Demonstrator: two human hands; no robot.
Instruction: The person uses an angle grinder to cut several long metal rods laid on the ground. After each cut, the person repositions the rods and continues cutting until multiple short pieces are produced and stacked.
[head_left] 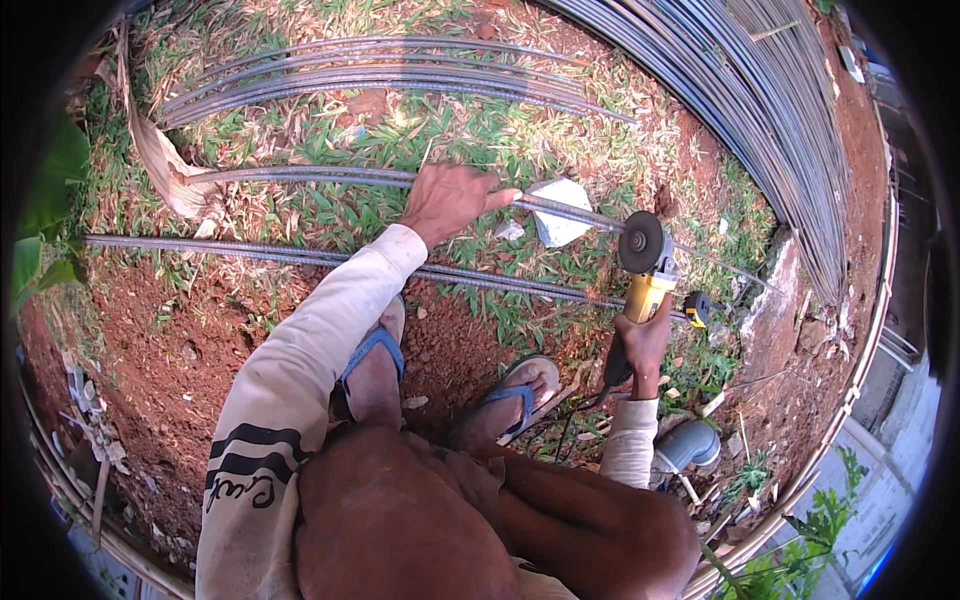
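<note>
Ribbed grey steel bars (568, 211), finger-clamped by the left hand (447, 200) and running rightward, are overlapped by a yellow-and-black angle grinder (648, 293) gripped in the right hand (645, 340).

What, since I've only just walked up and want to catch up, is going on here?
The person's left hand holds ribbed metal rods, which pass over a pale stone. The right hand grips a yellow angle grinder, its disc over the rods; whether it touches them is hard to tell. A tape measure sits just right of the grinder, and a large bundle of rods lies farther off.
</note>
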